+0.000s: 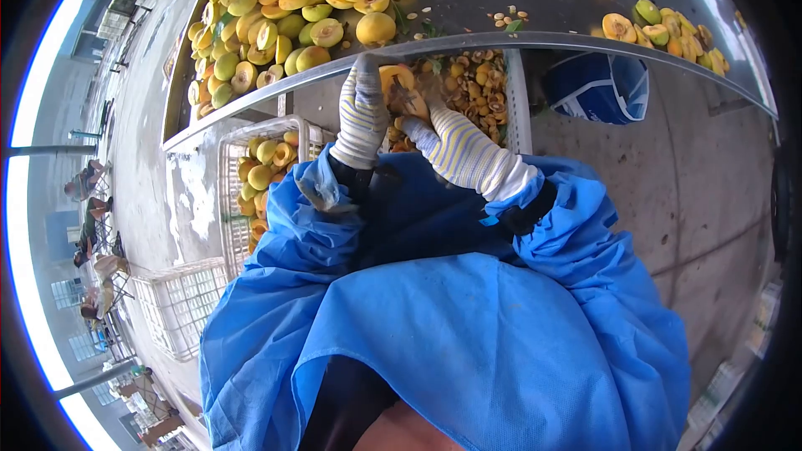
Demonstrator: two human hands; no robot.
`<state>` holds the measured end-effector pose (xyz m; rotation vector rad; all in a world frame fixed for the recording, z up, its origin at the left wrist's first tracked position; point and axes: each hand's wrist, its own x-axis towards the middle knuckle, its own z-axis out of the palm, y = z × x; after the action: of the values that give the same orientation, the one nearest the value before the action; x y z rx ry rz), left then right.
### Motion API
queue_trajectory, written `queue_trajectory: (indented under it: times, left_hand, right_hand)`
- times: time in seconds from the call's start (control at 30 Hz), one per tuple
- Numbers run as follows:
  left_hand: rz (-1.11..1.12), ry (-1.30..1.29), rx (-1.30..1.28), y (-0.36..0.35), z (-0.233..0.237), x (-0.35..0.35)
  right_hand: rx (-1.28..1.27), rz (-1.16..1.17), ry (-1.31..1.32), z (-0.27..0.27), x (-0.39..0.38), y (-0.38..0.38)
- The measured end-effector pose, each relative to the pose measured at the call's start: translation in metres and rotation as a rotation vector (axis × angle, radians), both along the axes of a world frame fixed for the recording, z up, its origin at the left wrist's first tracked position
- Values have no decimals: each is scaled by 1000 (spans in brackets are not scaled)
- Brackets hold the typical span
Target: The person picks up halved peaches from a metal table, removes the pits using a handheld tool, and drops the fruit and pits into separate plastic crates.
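Just below the table's metal edge, an opened yellow fruit with a brown, ragged middle sits between my two gloved hands. It looks like an apricot or peach. My left hand, in a striped knit glove, points upward with its fingers together and presses on the fruit's left side. My right hand, in a matching glove, grips the fruit from the right and below; its fingertips are partly blurred. Under the hands stands a crate of fruit pieces, mostly dull orange. Halved and whole yellow fruits are heaped on the table.
The metal table carries scattered pits and a smaller pile of fruit halves at right. A blue-and-white bin stands beneath it. White plastic crates are at left, one with fruit. Other people sit far left.
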<state>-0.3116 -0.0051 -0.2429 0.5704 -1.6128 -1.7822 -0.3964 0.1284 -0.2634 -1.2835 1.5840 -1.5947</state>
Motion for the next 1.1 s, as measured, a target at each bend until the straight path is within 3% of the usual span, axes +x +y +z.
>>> queue_trajectory:
  times: [0.07,0.17,0.2,0.3,0.37,0.4,0.5,0.57,0.67,0.73,0.87,1.0,1.1]
  left_hand:
    - [85,49,3,10,6,-3]
    - [138,154,-80,16,2,-5]
    - [120,122,-113,19,5,-2]
    - [89,79,-117,19,7,1]
    - [97,106,-58,13,2,-4]
    - [77,194,163,15,4,-6]
    - [52,365,459,5,2,-9]
    - [-17,372,541,1,5,-1]
    - [-198,446,695,-3,6,-1]
    - [-277,487,686,-1,6,0]
    - [-345,541,677,0,8,2]
    - [-344,615,732,2,11,2]
    - [-157,491,836,2,9,-3]
  right_hand:
    - [306,77,-364,31,9,8]
    - [321,233,-943,54,12,11]
    - [339,251,-968,54,8,11]
    - [301,202,-783,46,5,8]
    - [-30,-148,84,16,1,-2]
    - [-207,-308,514,19,1,-7]
    - [24,-287,399,39,-7,7]
    - [11,-296,193,30,-14,9]
    - [61,-296,123,24,-16,9]
    - [22,-297,170,31,-11,10]
    - [115,-208,-3,30,-14,10]
    - [25,-233,226,23,-12,7]
    - [110,-200,262,28,-13,10]
